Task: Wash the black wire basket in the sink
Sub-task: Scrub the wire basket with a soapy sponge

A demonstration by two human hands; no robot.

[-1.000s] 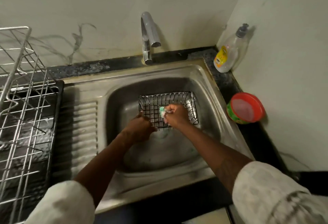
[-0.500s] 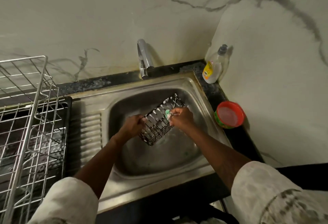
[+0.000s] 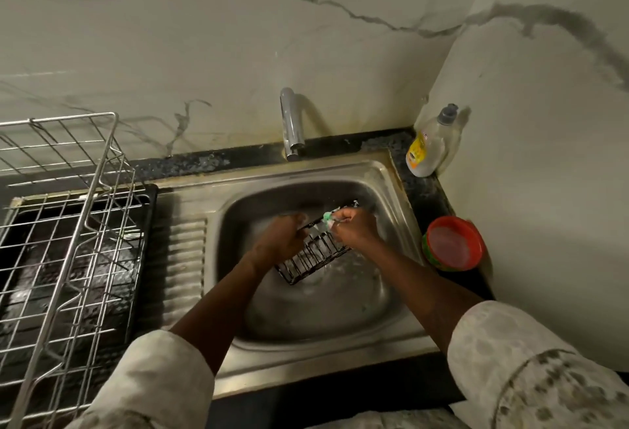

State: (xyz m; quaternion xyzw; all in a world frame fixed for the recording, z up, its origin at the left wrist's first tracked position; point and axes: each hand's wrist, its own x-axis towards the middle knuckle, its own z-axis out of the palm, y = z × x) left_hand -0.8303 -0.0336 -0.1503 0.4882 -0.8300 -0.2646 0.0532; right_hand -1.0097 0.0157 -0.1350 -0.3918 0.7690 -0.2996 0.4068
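Blurred left grip [image 3: 277, 241], right grip [image 3: 354, 229] hide basket [image 3: 316, 255] top; drying rack [image 3: 69, 248] cut off left

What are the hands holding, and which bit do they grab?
The left hand grips the black wire basket by one side rim. The right hand pinches a green scrubber against the basket near its far end.

A home kitchen: steel sink [image 3: 190, 258] with tap [image 3: 290, 122], dish rack [image 3: 68, 224], soap bottle [image 3: 430, 146] (corner of a dark desk [image 3: 425, 187]), marble-look wall
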